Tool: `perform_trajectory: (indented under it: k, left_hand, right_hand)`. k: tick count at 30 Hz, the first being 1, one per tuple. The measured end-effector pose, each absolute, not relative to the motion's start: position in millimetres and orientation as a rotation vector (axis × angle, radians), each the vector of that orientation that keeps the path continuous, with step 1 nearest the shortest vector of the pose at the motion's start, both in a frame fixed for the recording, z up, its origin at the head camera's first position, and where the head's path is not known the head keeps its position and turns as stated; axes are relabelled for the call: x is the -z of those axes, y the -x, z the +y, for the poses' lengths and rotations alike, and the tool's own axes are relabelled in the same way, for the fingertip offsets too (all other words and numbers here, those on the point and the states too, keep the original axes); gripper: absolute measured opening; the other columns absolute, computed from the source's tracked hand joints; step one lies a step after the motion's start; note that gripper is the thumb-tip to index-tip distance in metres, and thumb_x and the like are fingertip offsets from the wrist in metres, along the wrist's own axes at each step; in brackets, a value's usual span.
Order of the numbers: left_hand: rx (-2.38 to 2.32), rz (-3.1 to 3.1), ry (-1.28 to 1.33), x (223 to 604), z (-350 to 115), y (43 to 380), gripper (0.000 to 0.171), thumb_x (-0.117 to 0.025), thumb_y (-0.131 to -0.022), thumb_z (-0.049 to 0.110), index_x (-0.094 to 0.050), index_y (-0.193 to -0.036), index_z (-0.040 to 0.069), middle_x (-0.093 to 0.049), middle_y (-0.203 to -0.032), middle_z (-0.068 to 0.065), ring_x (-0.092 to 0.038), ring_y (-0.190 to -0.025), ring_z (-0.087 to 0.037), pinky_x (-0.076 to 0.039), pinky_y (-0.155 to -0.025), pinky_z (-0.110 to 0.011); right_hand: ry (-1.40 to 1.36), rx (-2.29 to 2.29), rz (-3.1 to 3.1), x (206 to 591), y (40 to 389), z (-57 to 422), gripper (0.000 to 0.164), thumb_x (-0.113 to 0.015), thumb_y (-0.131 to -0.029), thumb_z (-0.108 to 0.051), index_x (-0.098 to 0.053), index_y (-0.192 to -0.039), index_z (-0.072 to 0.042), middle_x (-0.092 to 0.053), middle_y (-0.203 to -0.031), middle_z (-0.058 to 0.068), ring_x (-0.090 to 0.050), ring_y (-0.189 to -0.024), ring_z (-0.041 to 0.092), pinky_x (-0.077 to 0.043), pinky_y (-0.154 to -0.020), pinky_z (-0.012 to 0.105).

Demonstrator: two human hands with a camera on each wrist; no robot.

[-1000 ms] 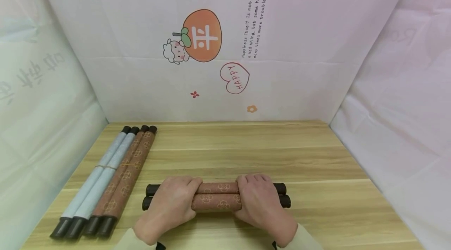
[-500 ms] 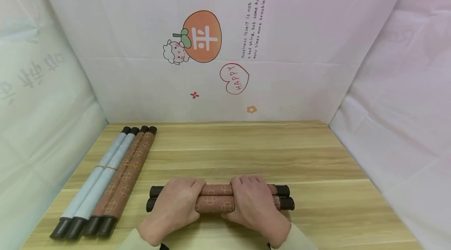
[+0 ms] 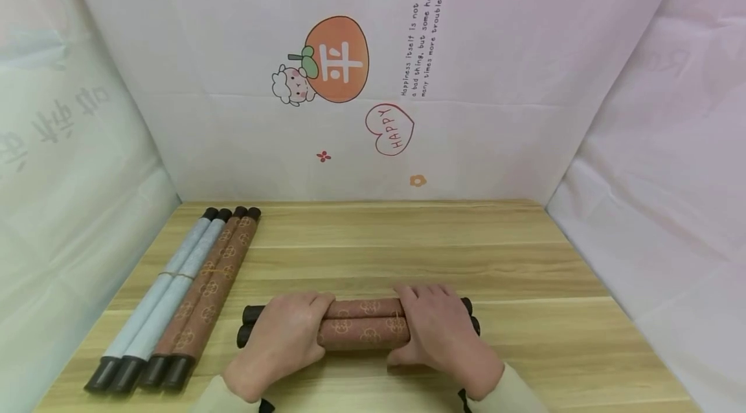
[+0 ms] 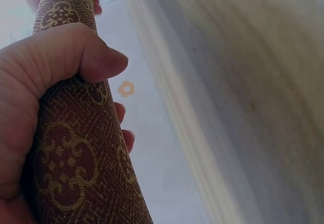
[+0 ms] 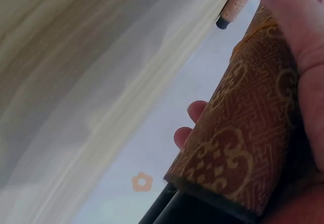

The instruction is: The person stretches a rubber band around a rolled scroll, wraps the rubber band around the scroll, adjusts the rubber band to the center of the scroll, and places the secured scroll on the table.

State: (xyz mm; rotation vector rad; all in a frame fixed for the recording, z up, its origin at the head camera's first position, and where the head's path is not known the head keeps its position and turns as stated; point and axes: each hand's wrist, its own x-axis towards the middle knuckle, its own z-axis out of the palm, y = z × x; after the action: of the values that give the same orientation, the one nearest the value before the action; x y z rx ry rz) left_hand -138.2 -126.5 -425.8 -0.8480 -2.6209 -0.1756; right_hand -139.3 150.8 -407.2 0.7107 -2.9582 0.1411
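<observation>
A pair of brown scrolls (image 3: 362, 332) with gold flower patterns and black end knobs lies side by side across the front of the table. My left hand (image 3: 282, 332) grips both near their left end, thumb on the near side. Toward the other end, my right hand (image 3: 440, 332) holds them, with fingers over the far side and thumb along the near edge. A thin orange rubber band (image 5: 253, 38) circles the cloth by the right hand. In the left wrist view, fingertips (image 4: 128, 139) poke out beyond the roll (image 4: 66, 166); the palms hide the rest.
Several more scrolls lie slanted at the table's left: pale blue ones (image 3: 157, 300) beside brown ones (image 3: 218, 277), with a band across them. White printed sheets (image 3: 489, 109) wall in the back and both sides of the wooden table (image 3: 408, 245).
The right hand went left along the scrolls, then slid back right past its first position, baring the orange band. The scrolls shifted slightly right, then back left; the left hand stayed gripping them.
</observation>
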Motion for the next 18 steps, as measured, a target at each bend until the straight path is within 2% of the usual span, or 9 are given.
perform_trajectory:
  k: [3,5,7,18]
  left_hand:
    - [0.163,-2.615,0.841,425,-127,139,0.054,-0.087,-0.059,0.023,-0.071,-0.110,0.015,-0.073,-0.093,0.002,-0.070,-0.084,-0.016,-0.059,-0.073,-0.040]
    - [0.161,-2.621,0.838,424,-127,139,0.054,-0.086,-0.059,0.023,-0.071,-0.109,0.015,-0.073,-0.093,0.002,-0.070,-0.084,-0.016,-0.059,-0.073,-0.040]
    - [0.157,-2.634,0.834,424,-127,140,0.052,-0.086,-0.059,0.023,-0.070,-0.109,0.016,-0.072,-0.092,0.002,-0.070,-0.084,-0.016,-0.059,-0.074,-0.041]
    - [0.118,-2.764,0.772,423,-128,139,0.059,-0.089,-0.064,0.025,-0.069,-0.120,0.017,-0.073,-0.102,0.000,-0.070,-0.093,-0.019,-0.058,-0.082,-0.043]
  right_hand:
    - [-0.702,-0.092,-2.903,409,141,154,0.082,-0.093,-0.062,-0.056,-0.063,-0.124,-0.011,-0.072,-0.110,0.010,-0.068,-0.108,0.033,-0.051,-0.100,0.055]
    - [-0.699,-0.077,-2.869,411,142,155,0.063,-0.092,-0.065,-0.045,-0.065,-0.111,-0.013,-0.071,-0.102,0.007,-0.069,-0.102,0.030,-0.053,-0.098,0.053]
    - [-0.699,-0.074,-2.845,413,143,155,0.052,-0.089,-0.065,-0.038,-0.064,-0.103,-0.014,-0.070,-0.096,0.005,-0.069,-0.097,0.029,-0.054,-0.094,0.051]
    - [-0.692,-0.074,-2.822,418,143,156,0.044,-0.083,-0.065,-0.035,-0.063,-0.098,-0.014,-0.066,-0.090,0.002,-0.066,-0.087,0.024,-0.054,-0.080,0.045]
